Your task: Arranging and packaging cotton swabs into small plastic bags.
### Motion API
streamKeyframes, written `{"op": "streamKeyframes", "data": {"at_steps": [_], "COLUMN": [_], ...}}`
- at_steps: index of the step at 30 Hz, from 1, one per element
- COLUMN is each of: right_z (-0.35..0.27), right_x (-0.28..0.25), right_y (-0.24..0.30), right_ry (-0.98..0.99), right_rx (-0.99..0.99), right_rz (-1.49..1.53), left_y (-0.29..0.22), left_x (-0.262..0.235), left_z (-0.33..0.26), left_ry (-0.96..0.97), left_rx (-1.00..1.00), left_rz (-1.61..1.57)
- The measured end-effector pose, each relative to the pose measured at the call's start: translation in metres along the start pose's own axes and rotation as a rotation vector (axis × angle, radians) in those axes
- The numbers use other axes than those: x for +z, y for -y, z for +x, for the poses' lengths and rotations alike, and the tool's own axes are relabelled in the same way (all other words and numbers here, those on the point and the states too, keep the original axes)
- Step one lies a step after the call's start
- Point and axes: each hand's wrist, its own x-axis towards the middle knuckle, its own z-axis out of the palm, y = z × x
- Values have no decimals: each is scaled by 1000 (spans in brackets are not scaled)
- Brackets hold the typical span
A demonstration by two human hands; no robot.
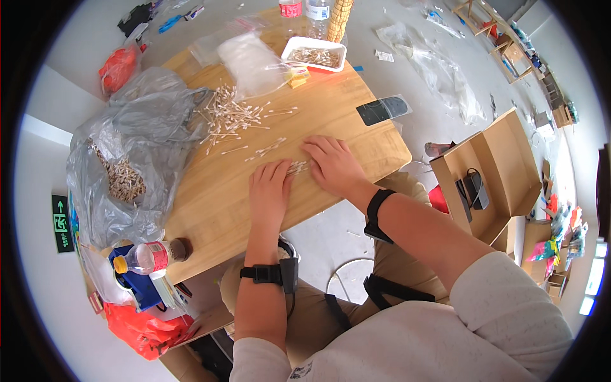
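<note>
A small bundle of cotton swabs (pixel 296 168) lies on the wooden table between my two hands. My left hand (pixel 270 184) rests at the bundle's left end, its fingers close together and bent against it. At the other end is my right hand (pixel 334 167), thumb side against the swabs and fingers curled down on the tabletop. Just beyond, a few loose swabs (pixel 266 149) lie in a slanting row. Farther off spreads a large loose pile of cotton swabs (pixel 229 113). My fingertips partly cover the bundle's ends.
A grey plastic bag (pixel 149 105) with more swabs covers the table's left side. At the back are clear bags (pixel 251 60), a white tray (pixel 287 52) of swabs and bottles (pixel 317 19). A bottle (pixel 149 256) lies near left; an open cardboard box (pixel 509 172) stands right.
</note>
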Motion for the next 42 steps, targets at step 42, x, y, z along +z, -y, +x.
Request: {"op": "streamKeyframes", "data": {"at_steps": [42], "right_z": [-1], "right_x": [2], "right_y": [0], "right_ry": [16], "right_rx": [49], "right_rz": [-1], "left_y": [-34], "left_x": [24], "left_z": [-10], "left_ry": [-62], "left_rx": [-81], "left_rz": [233]}}
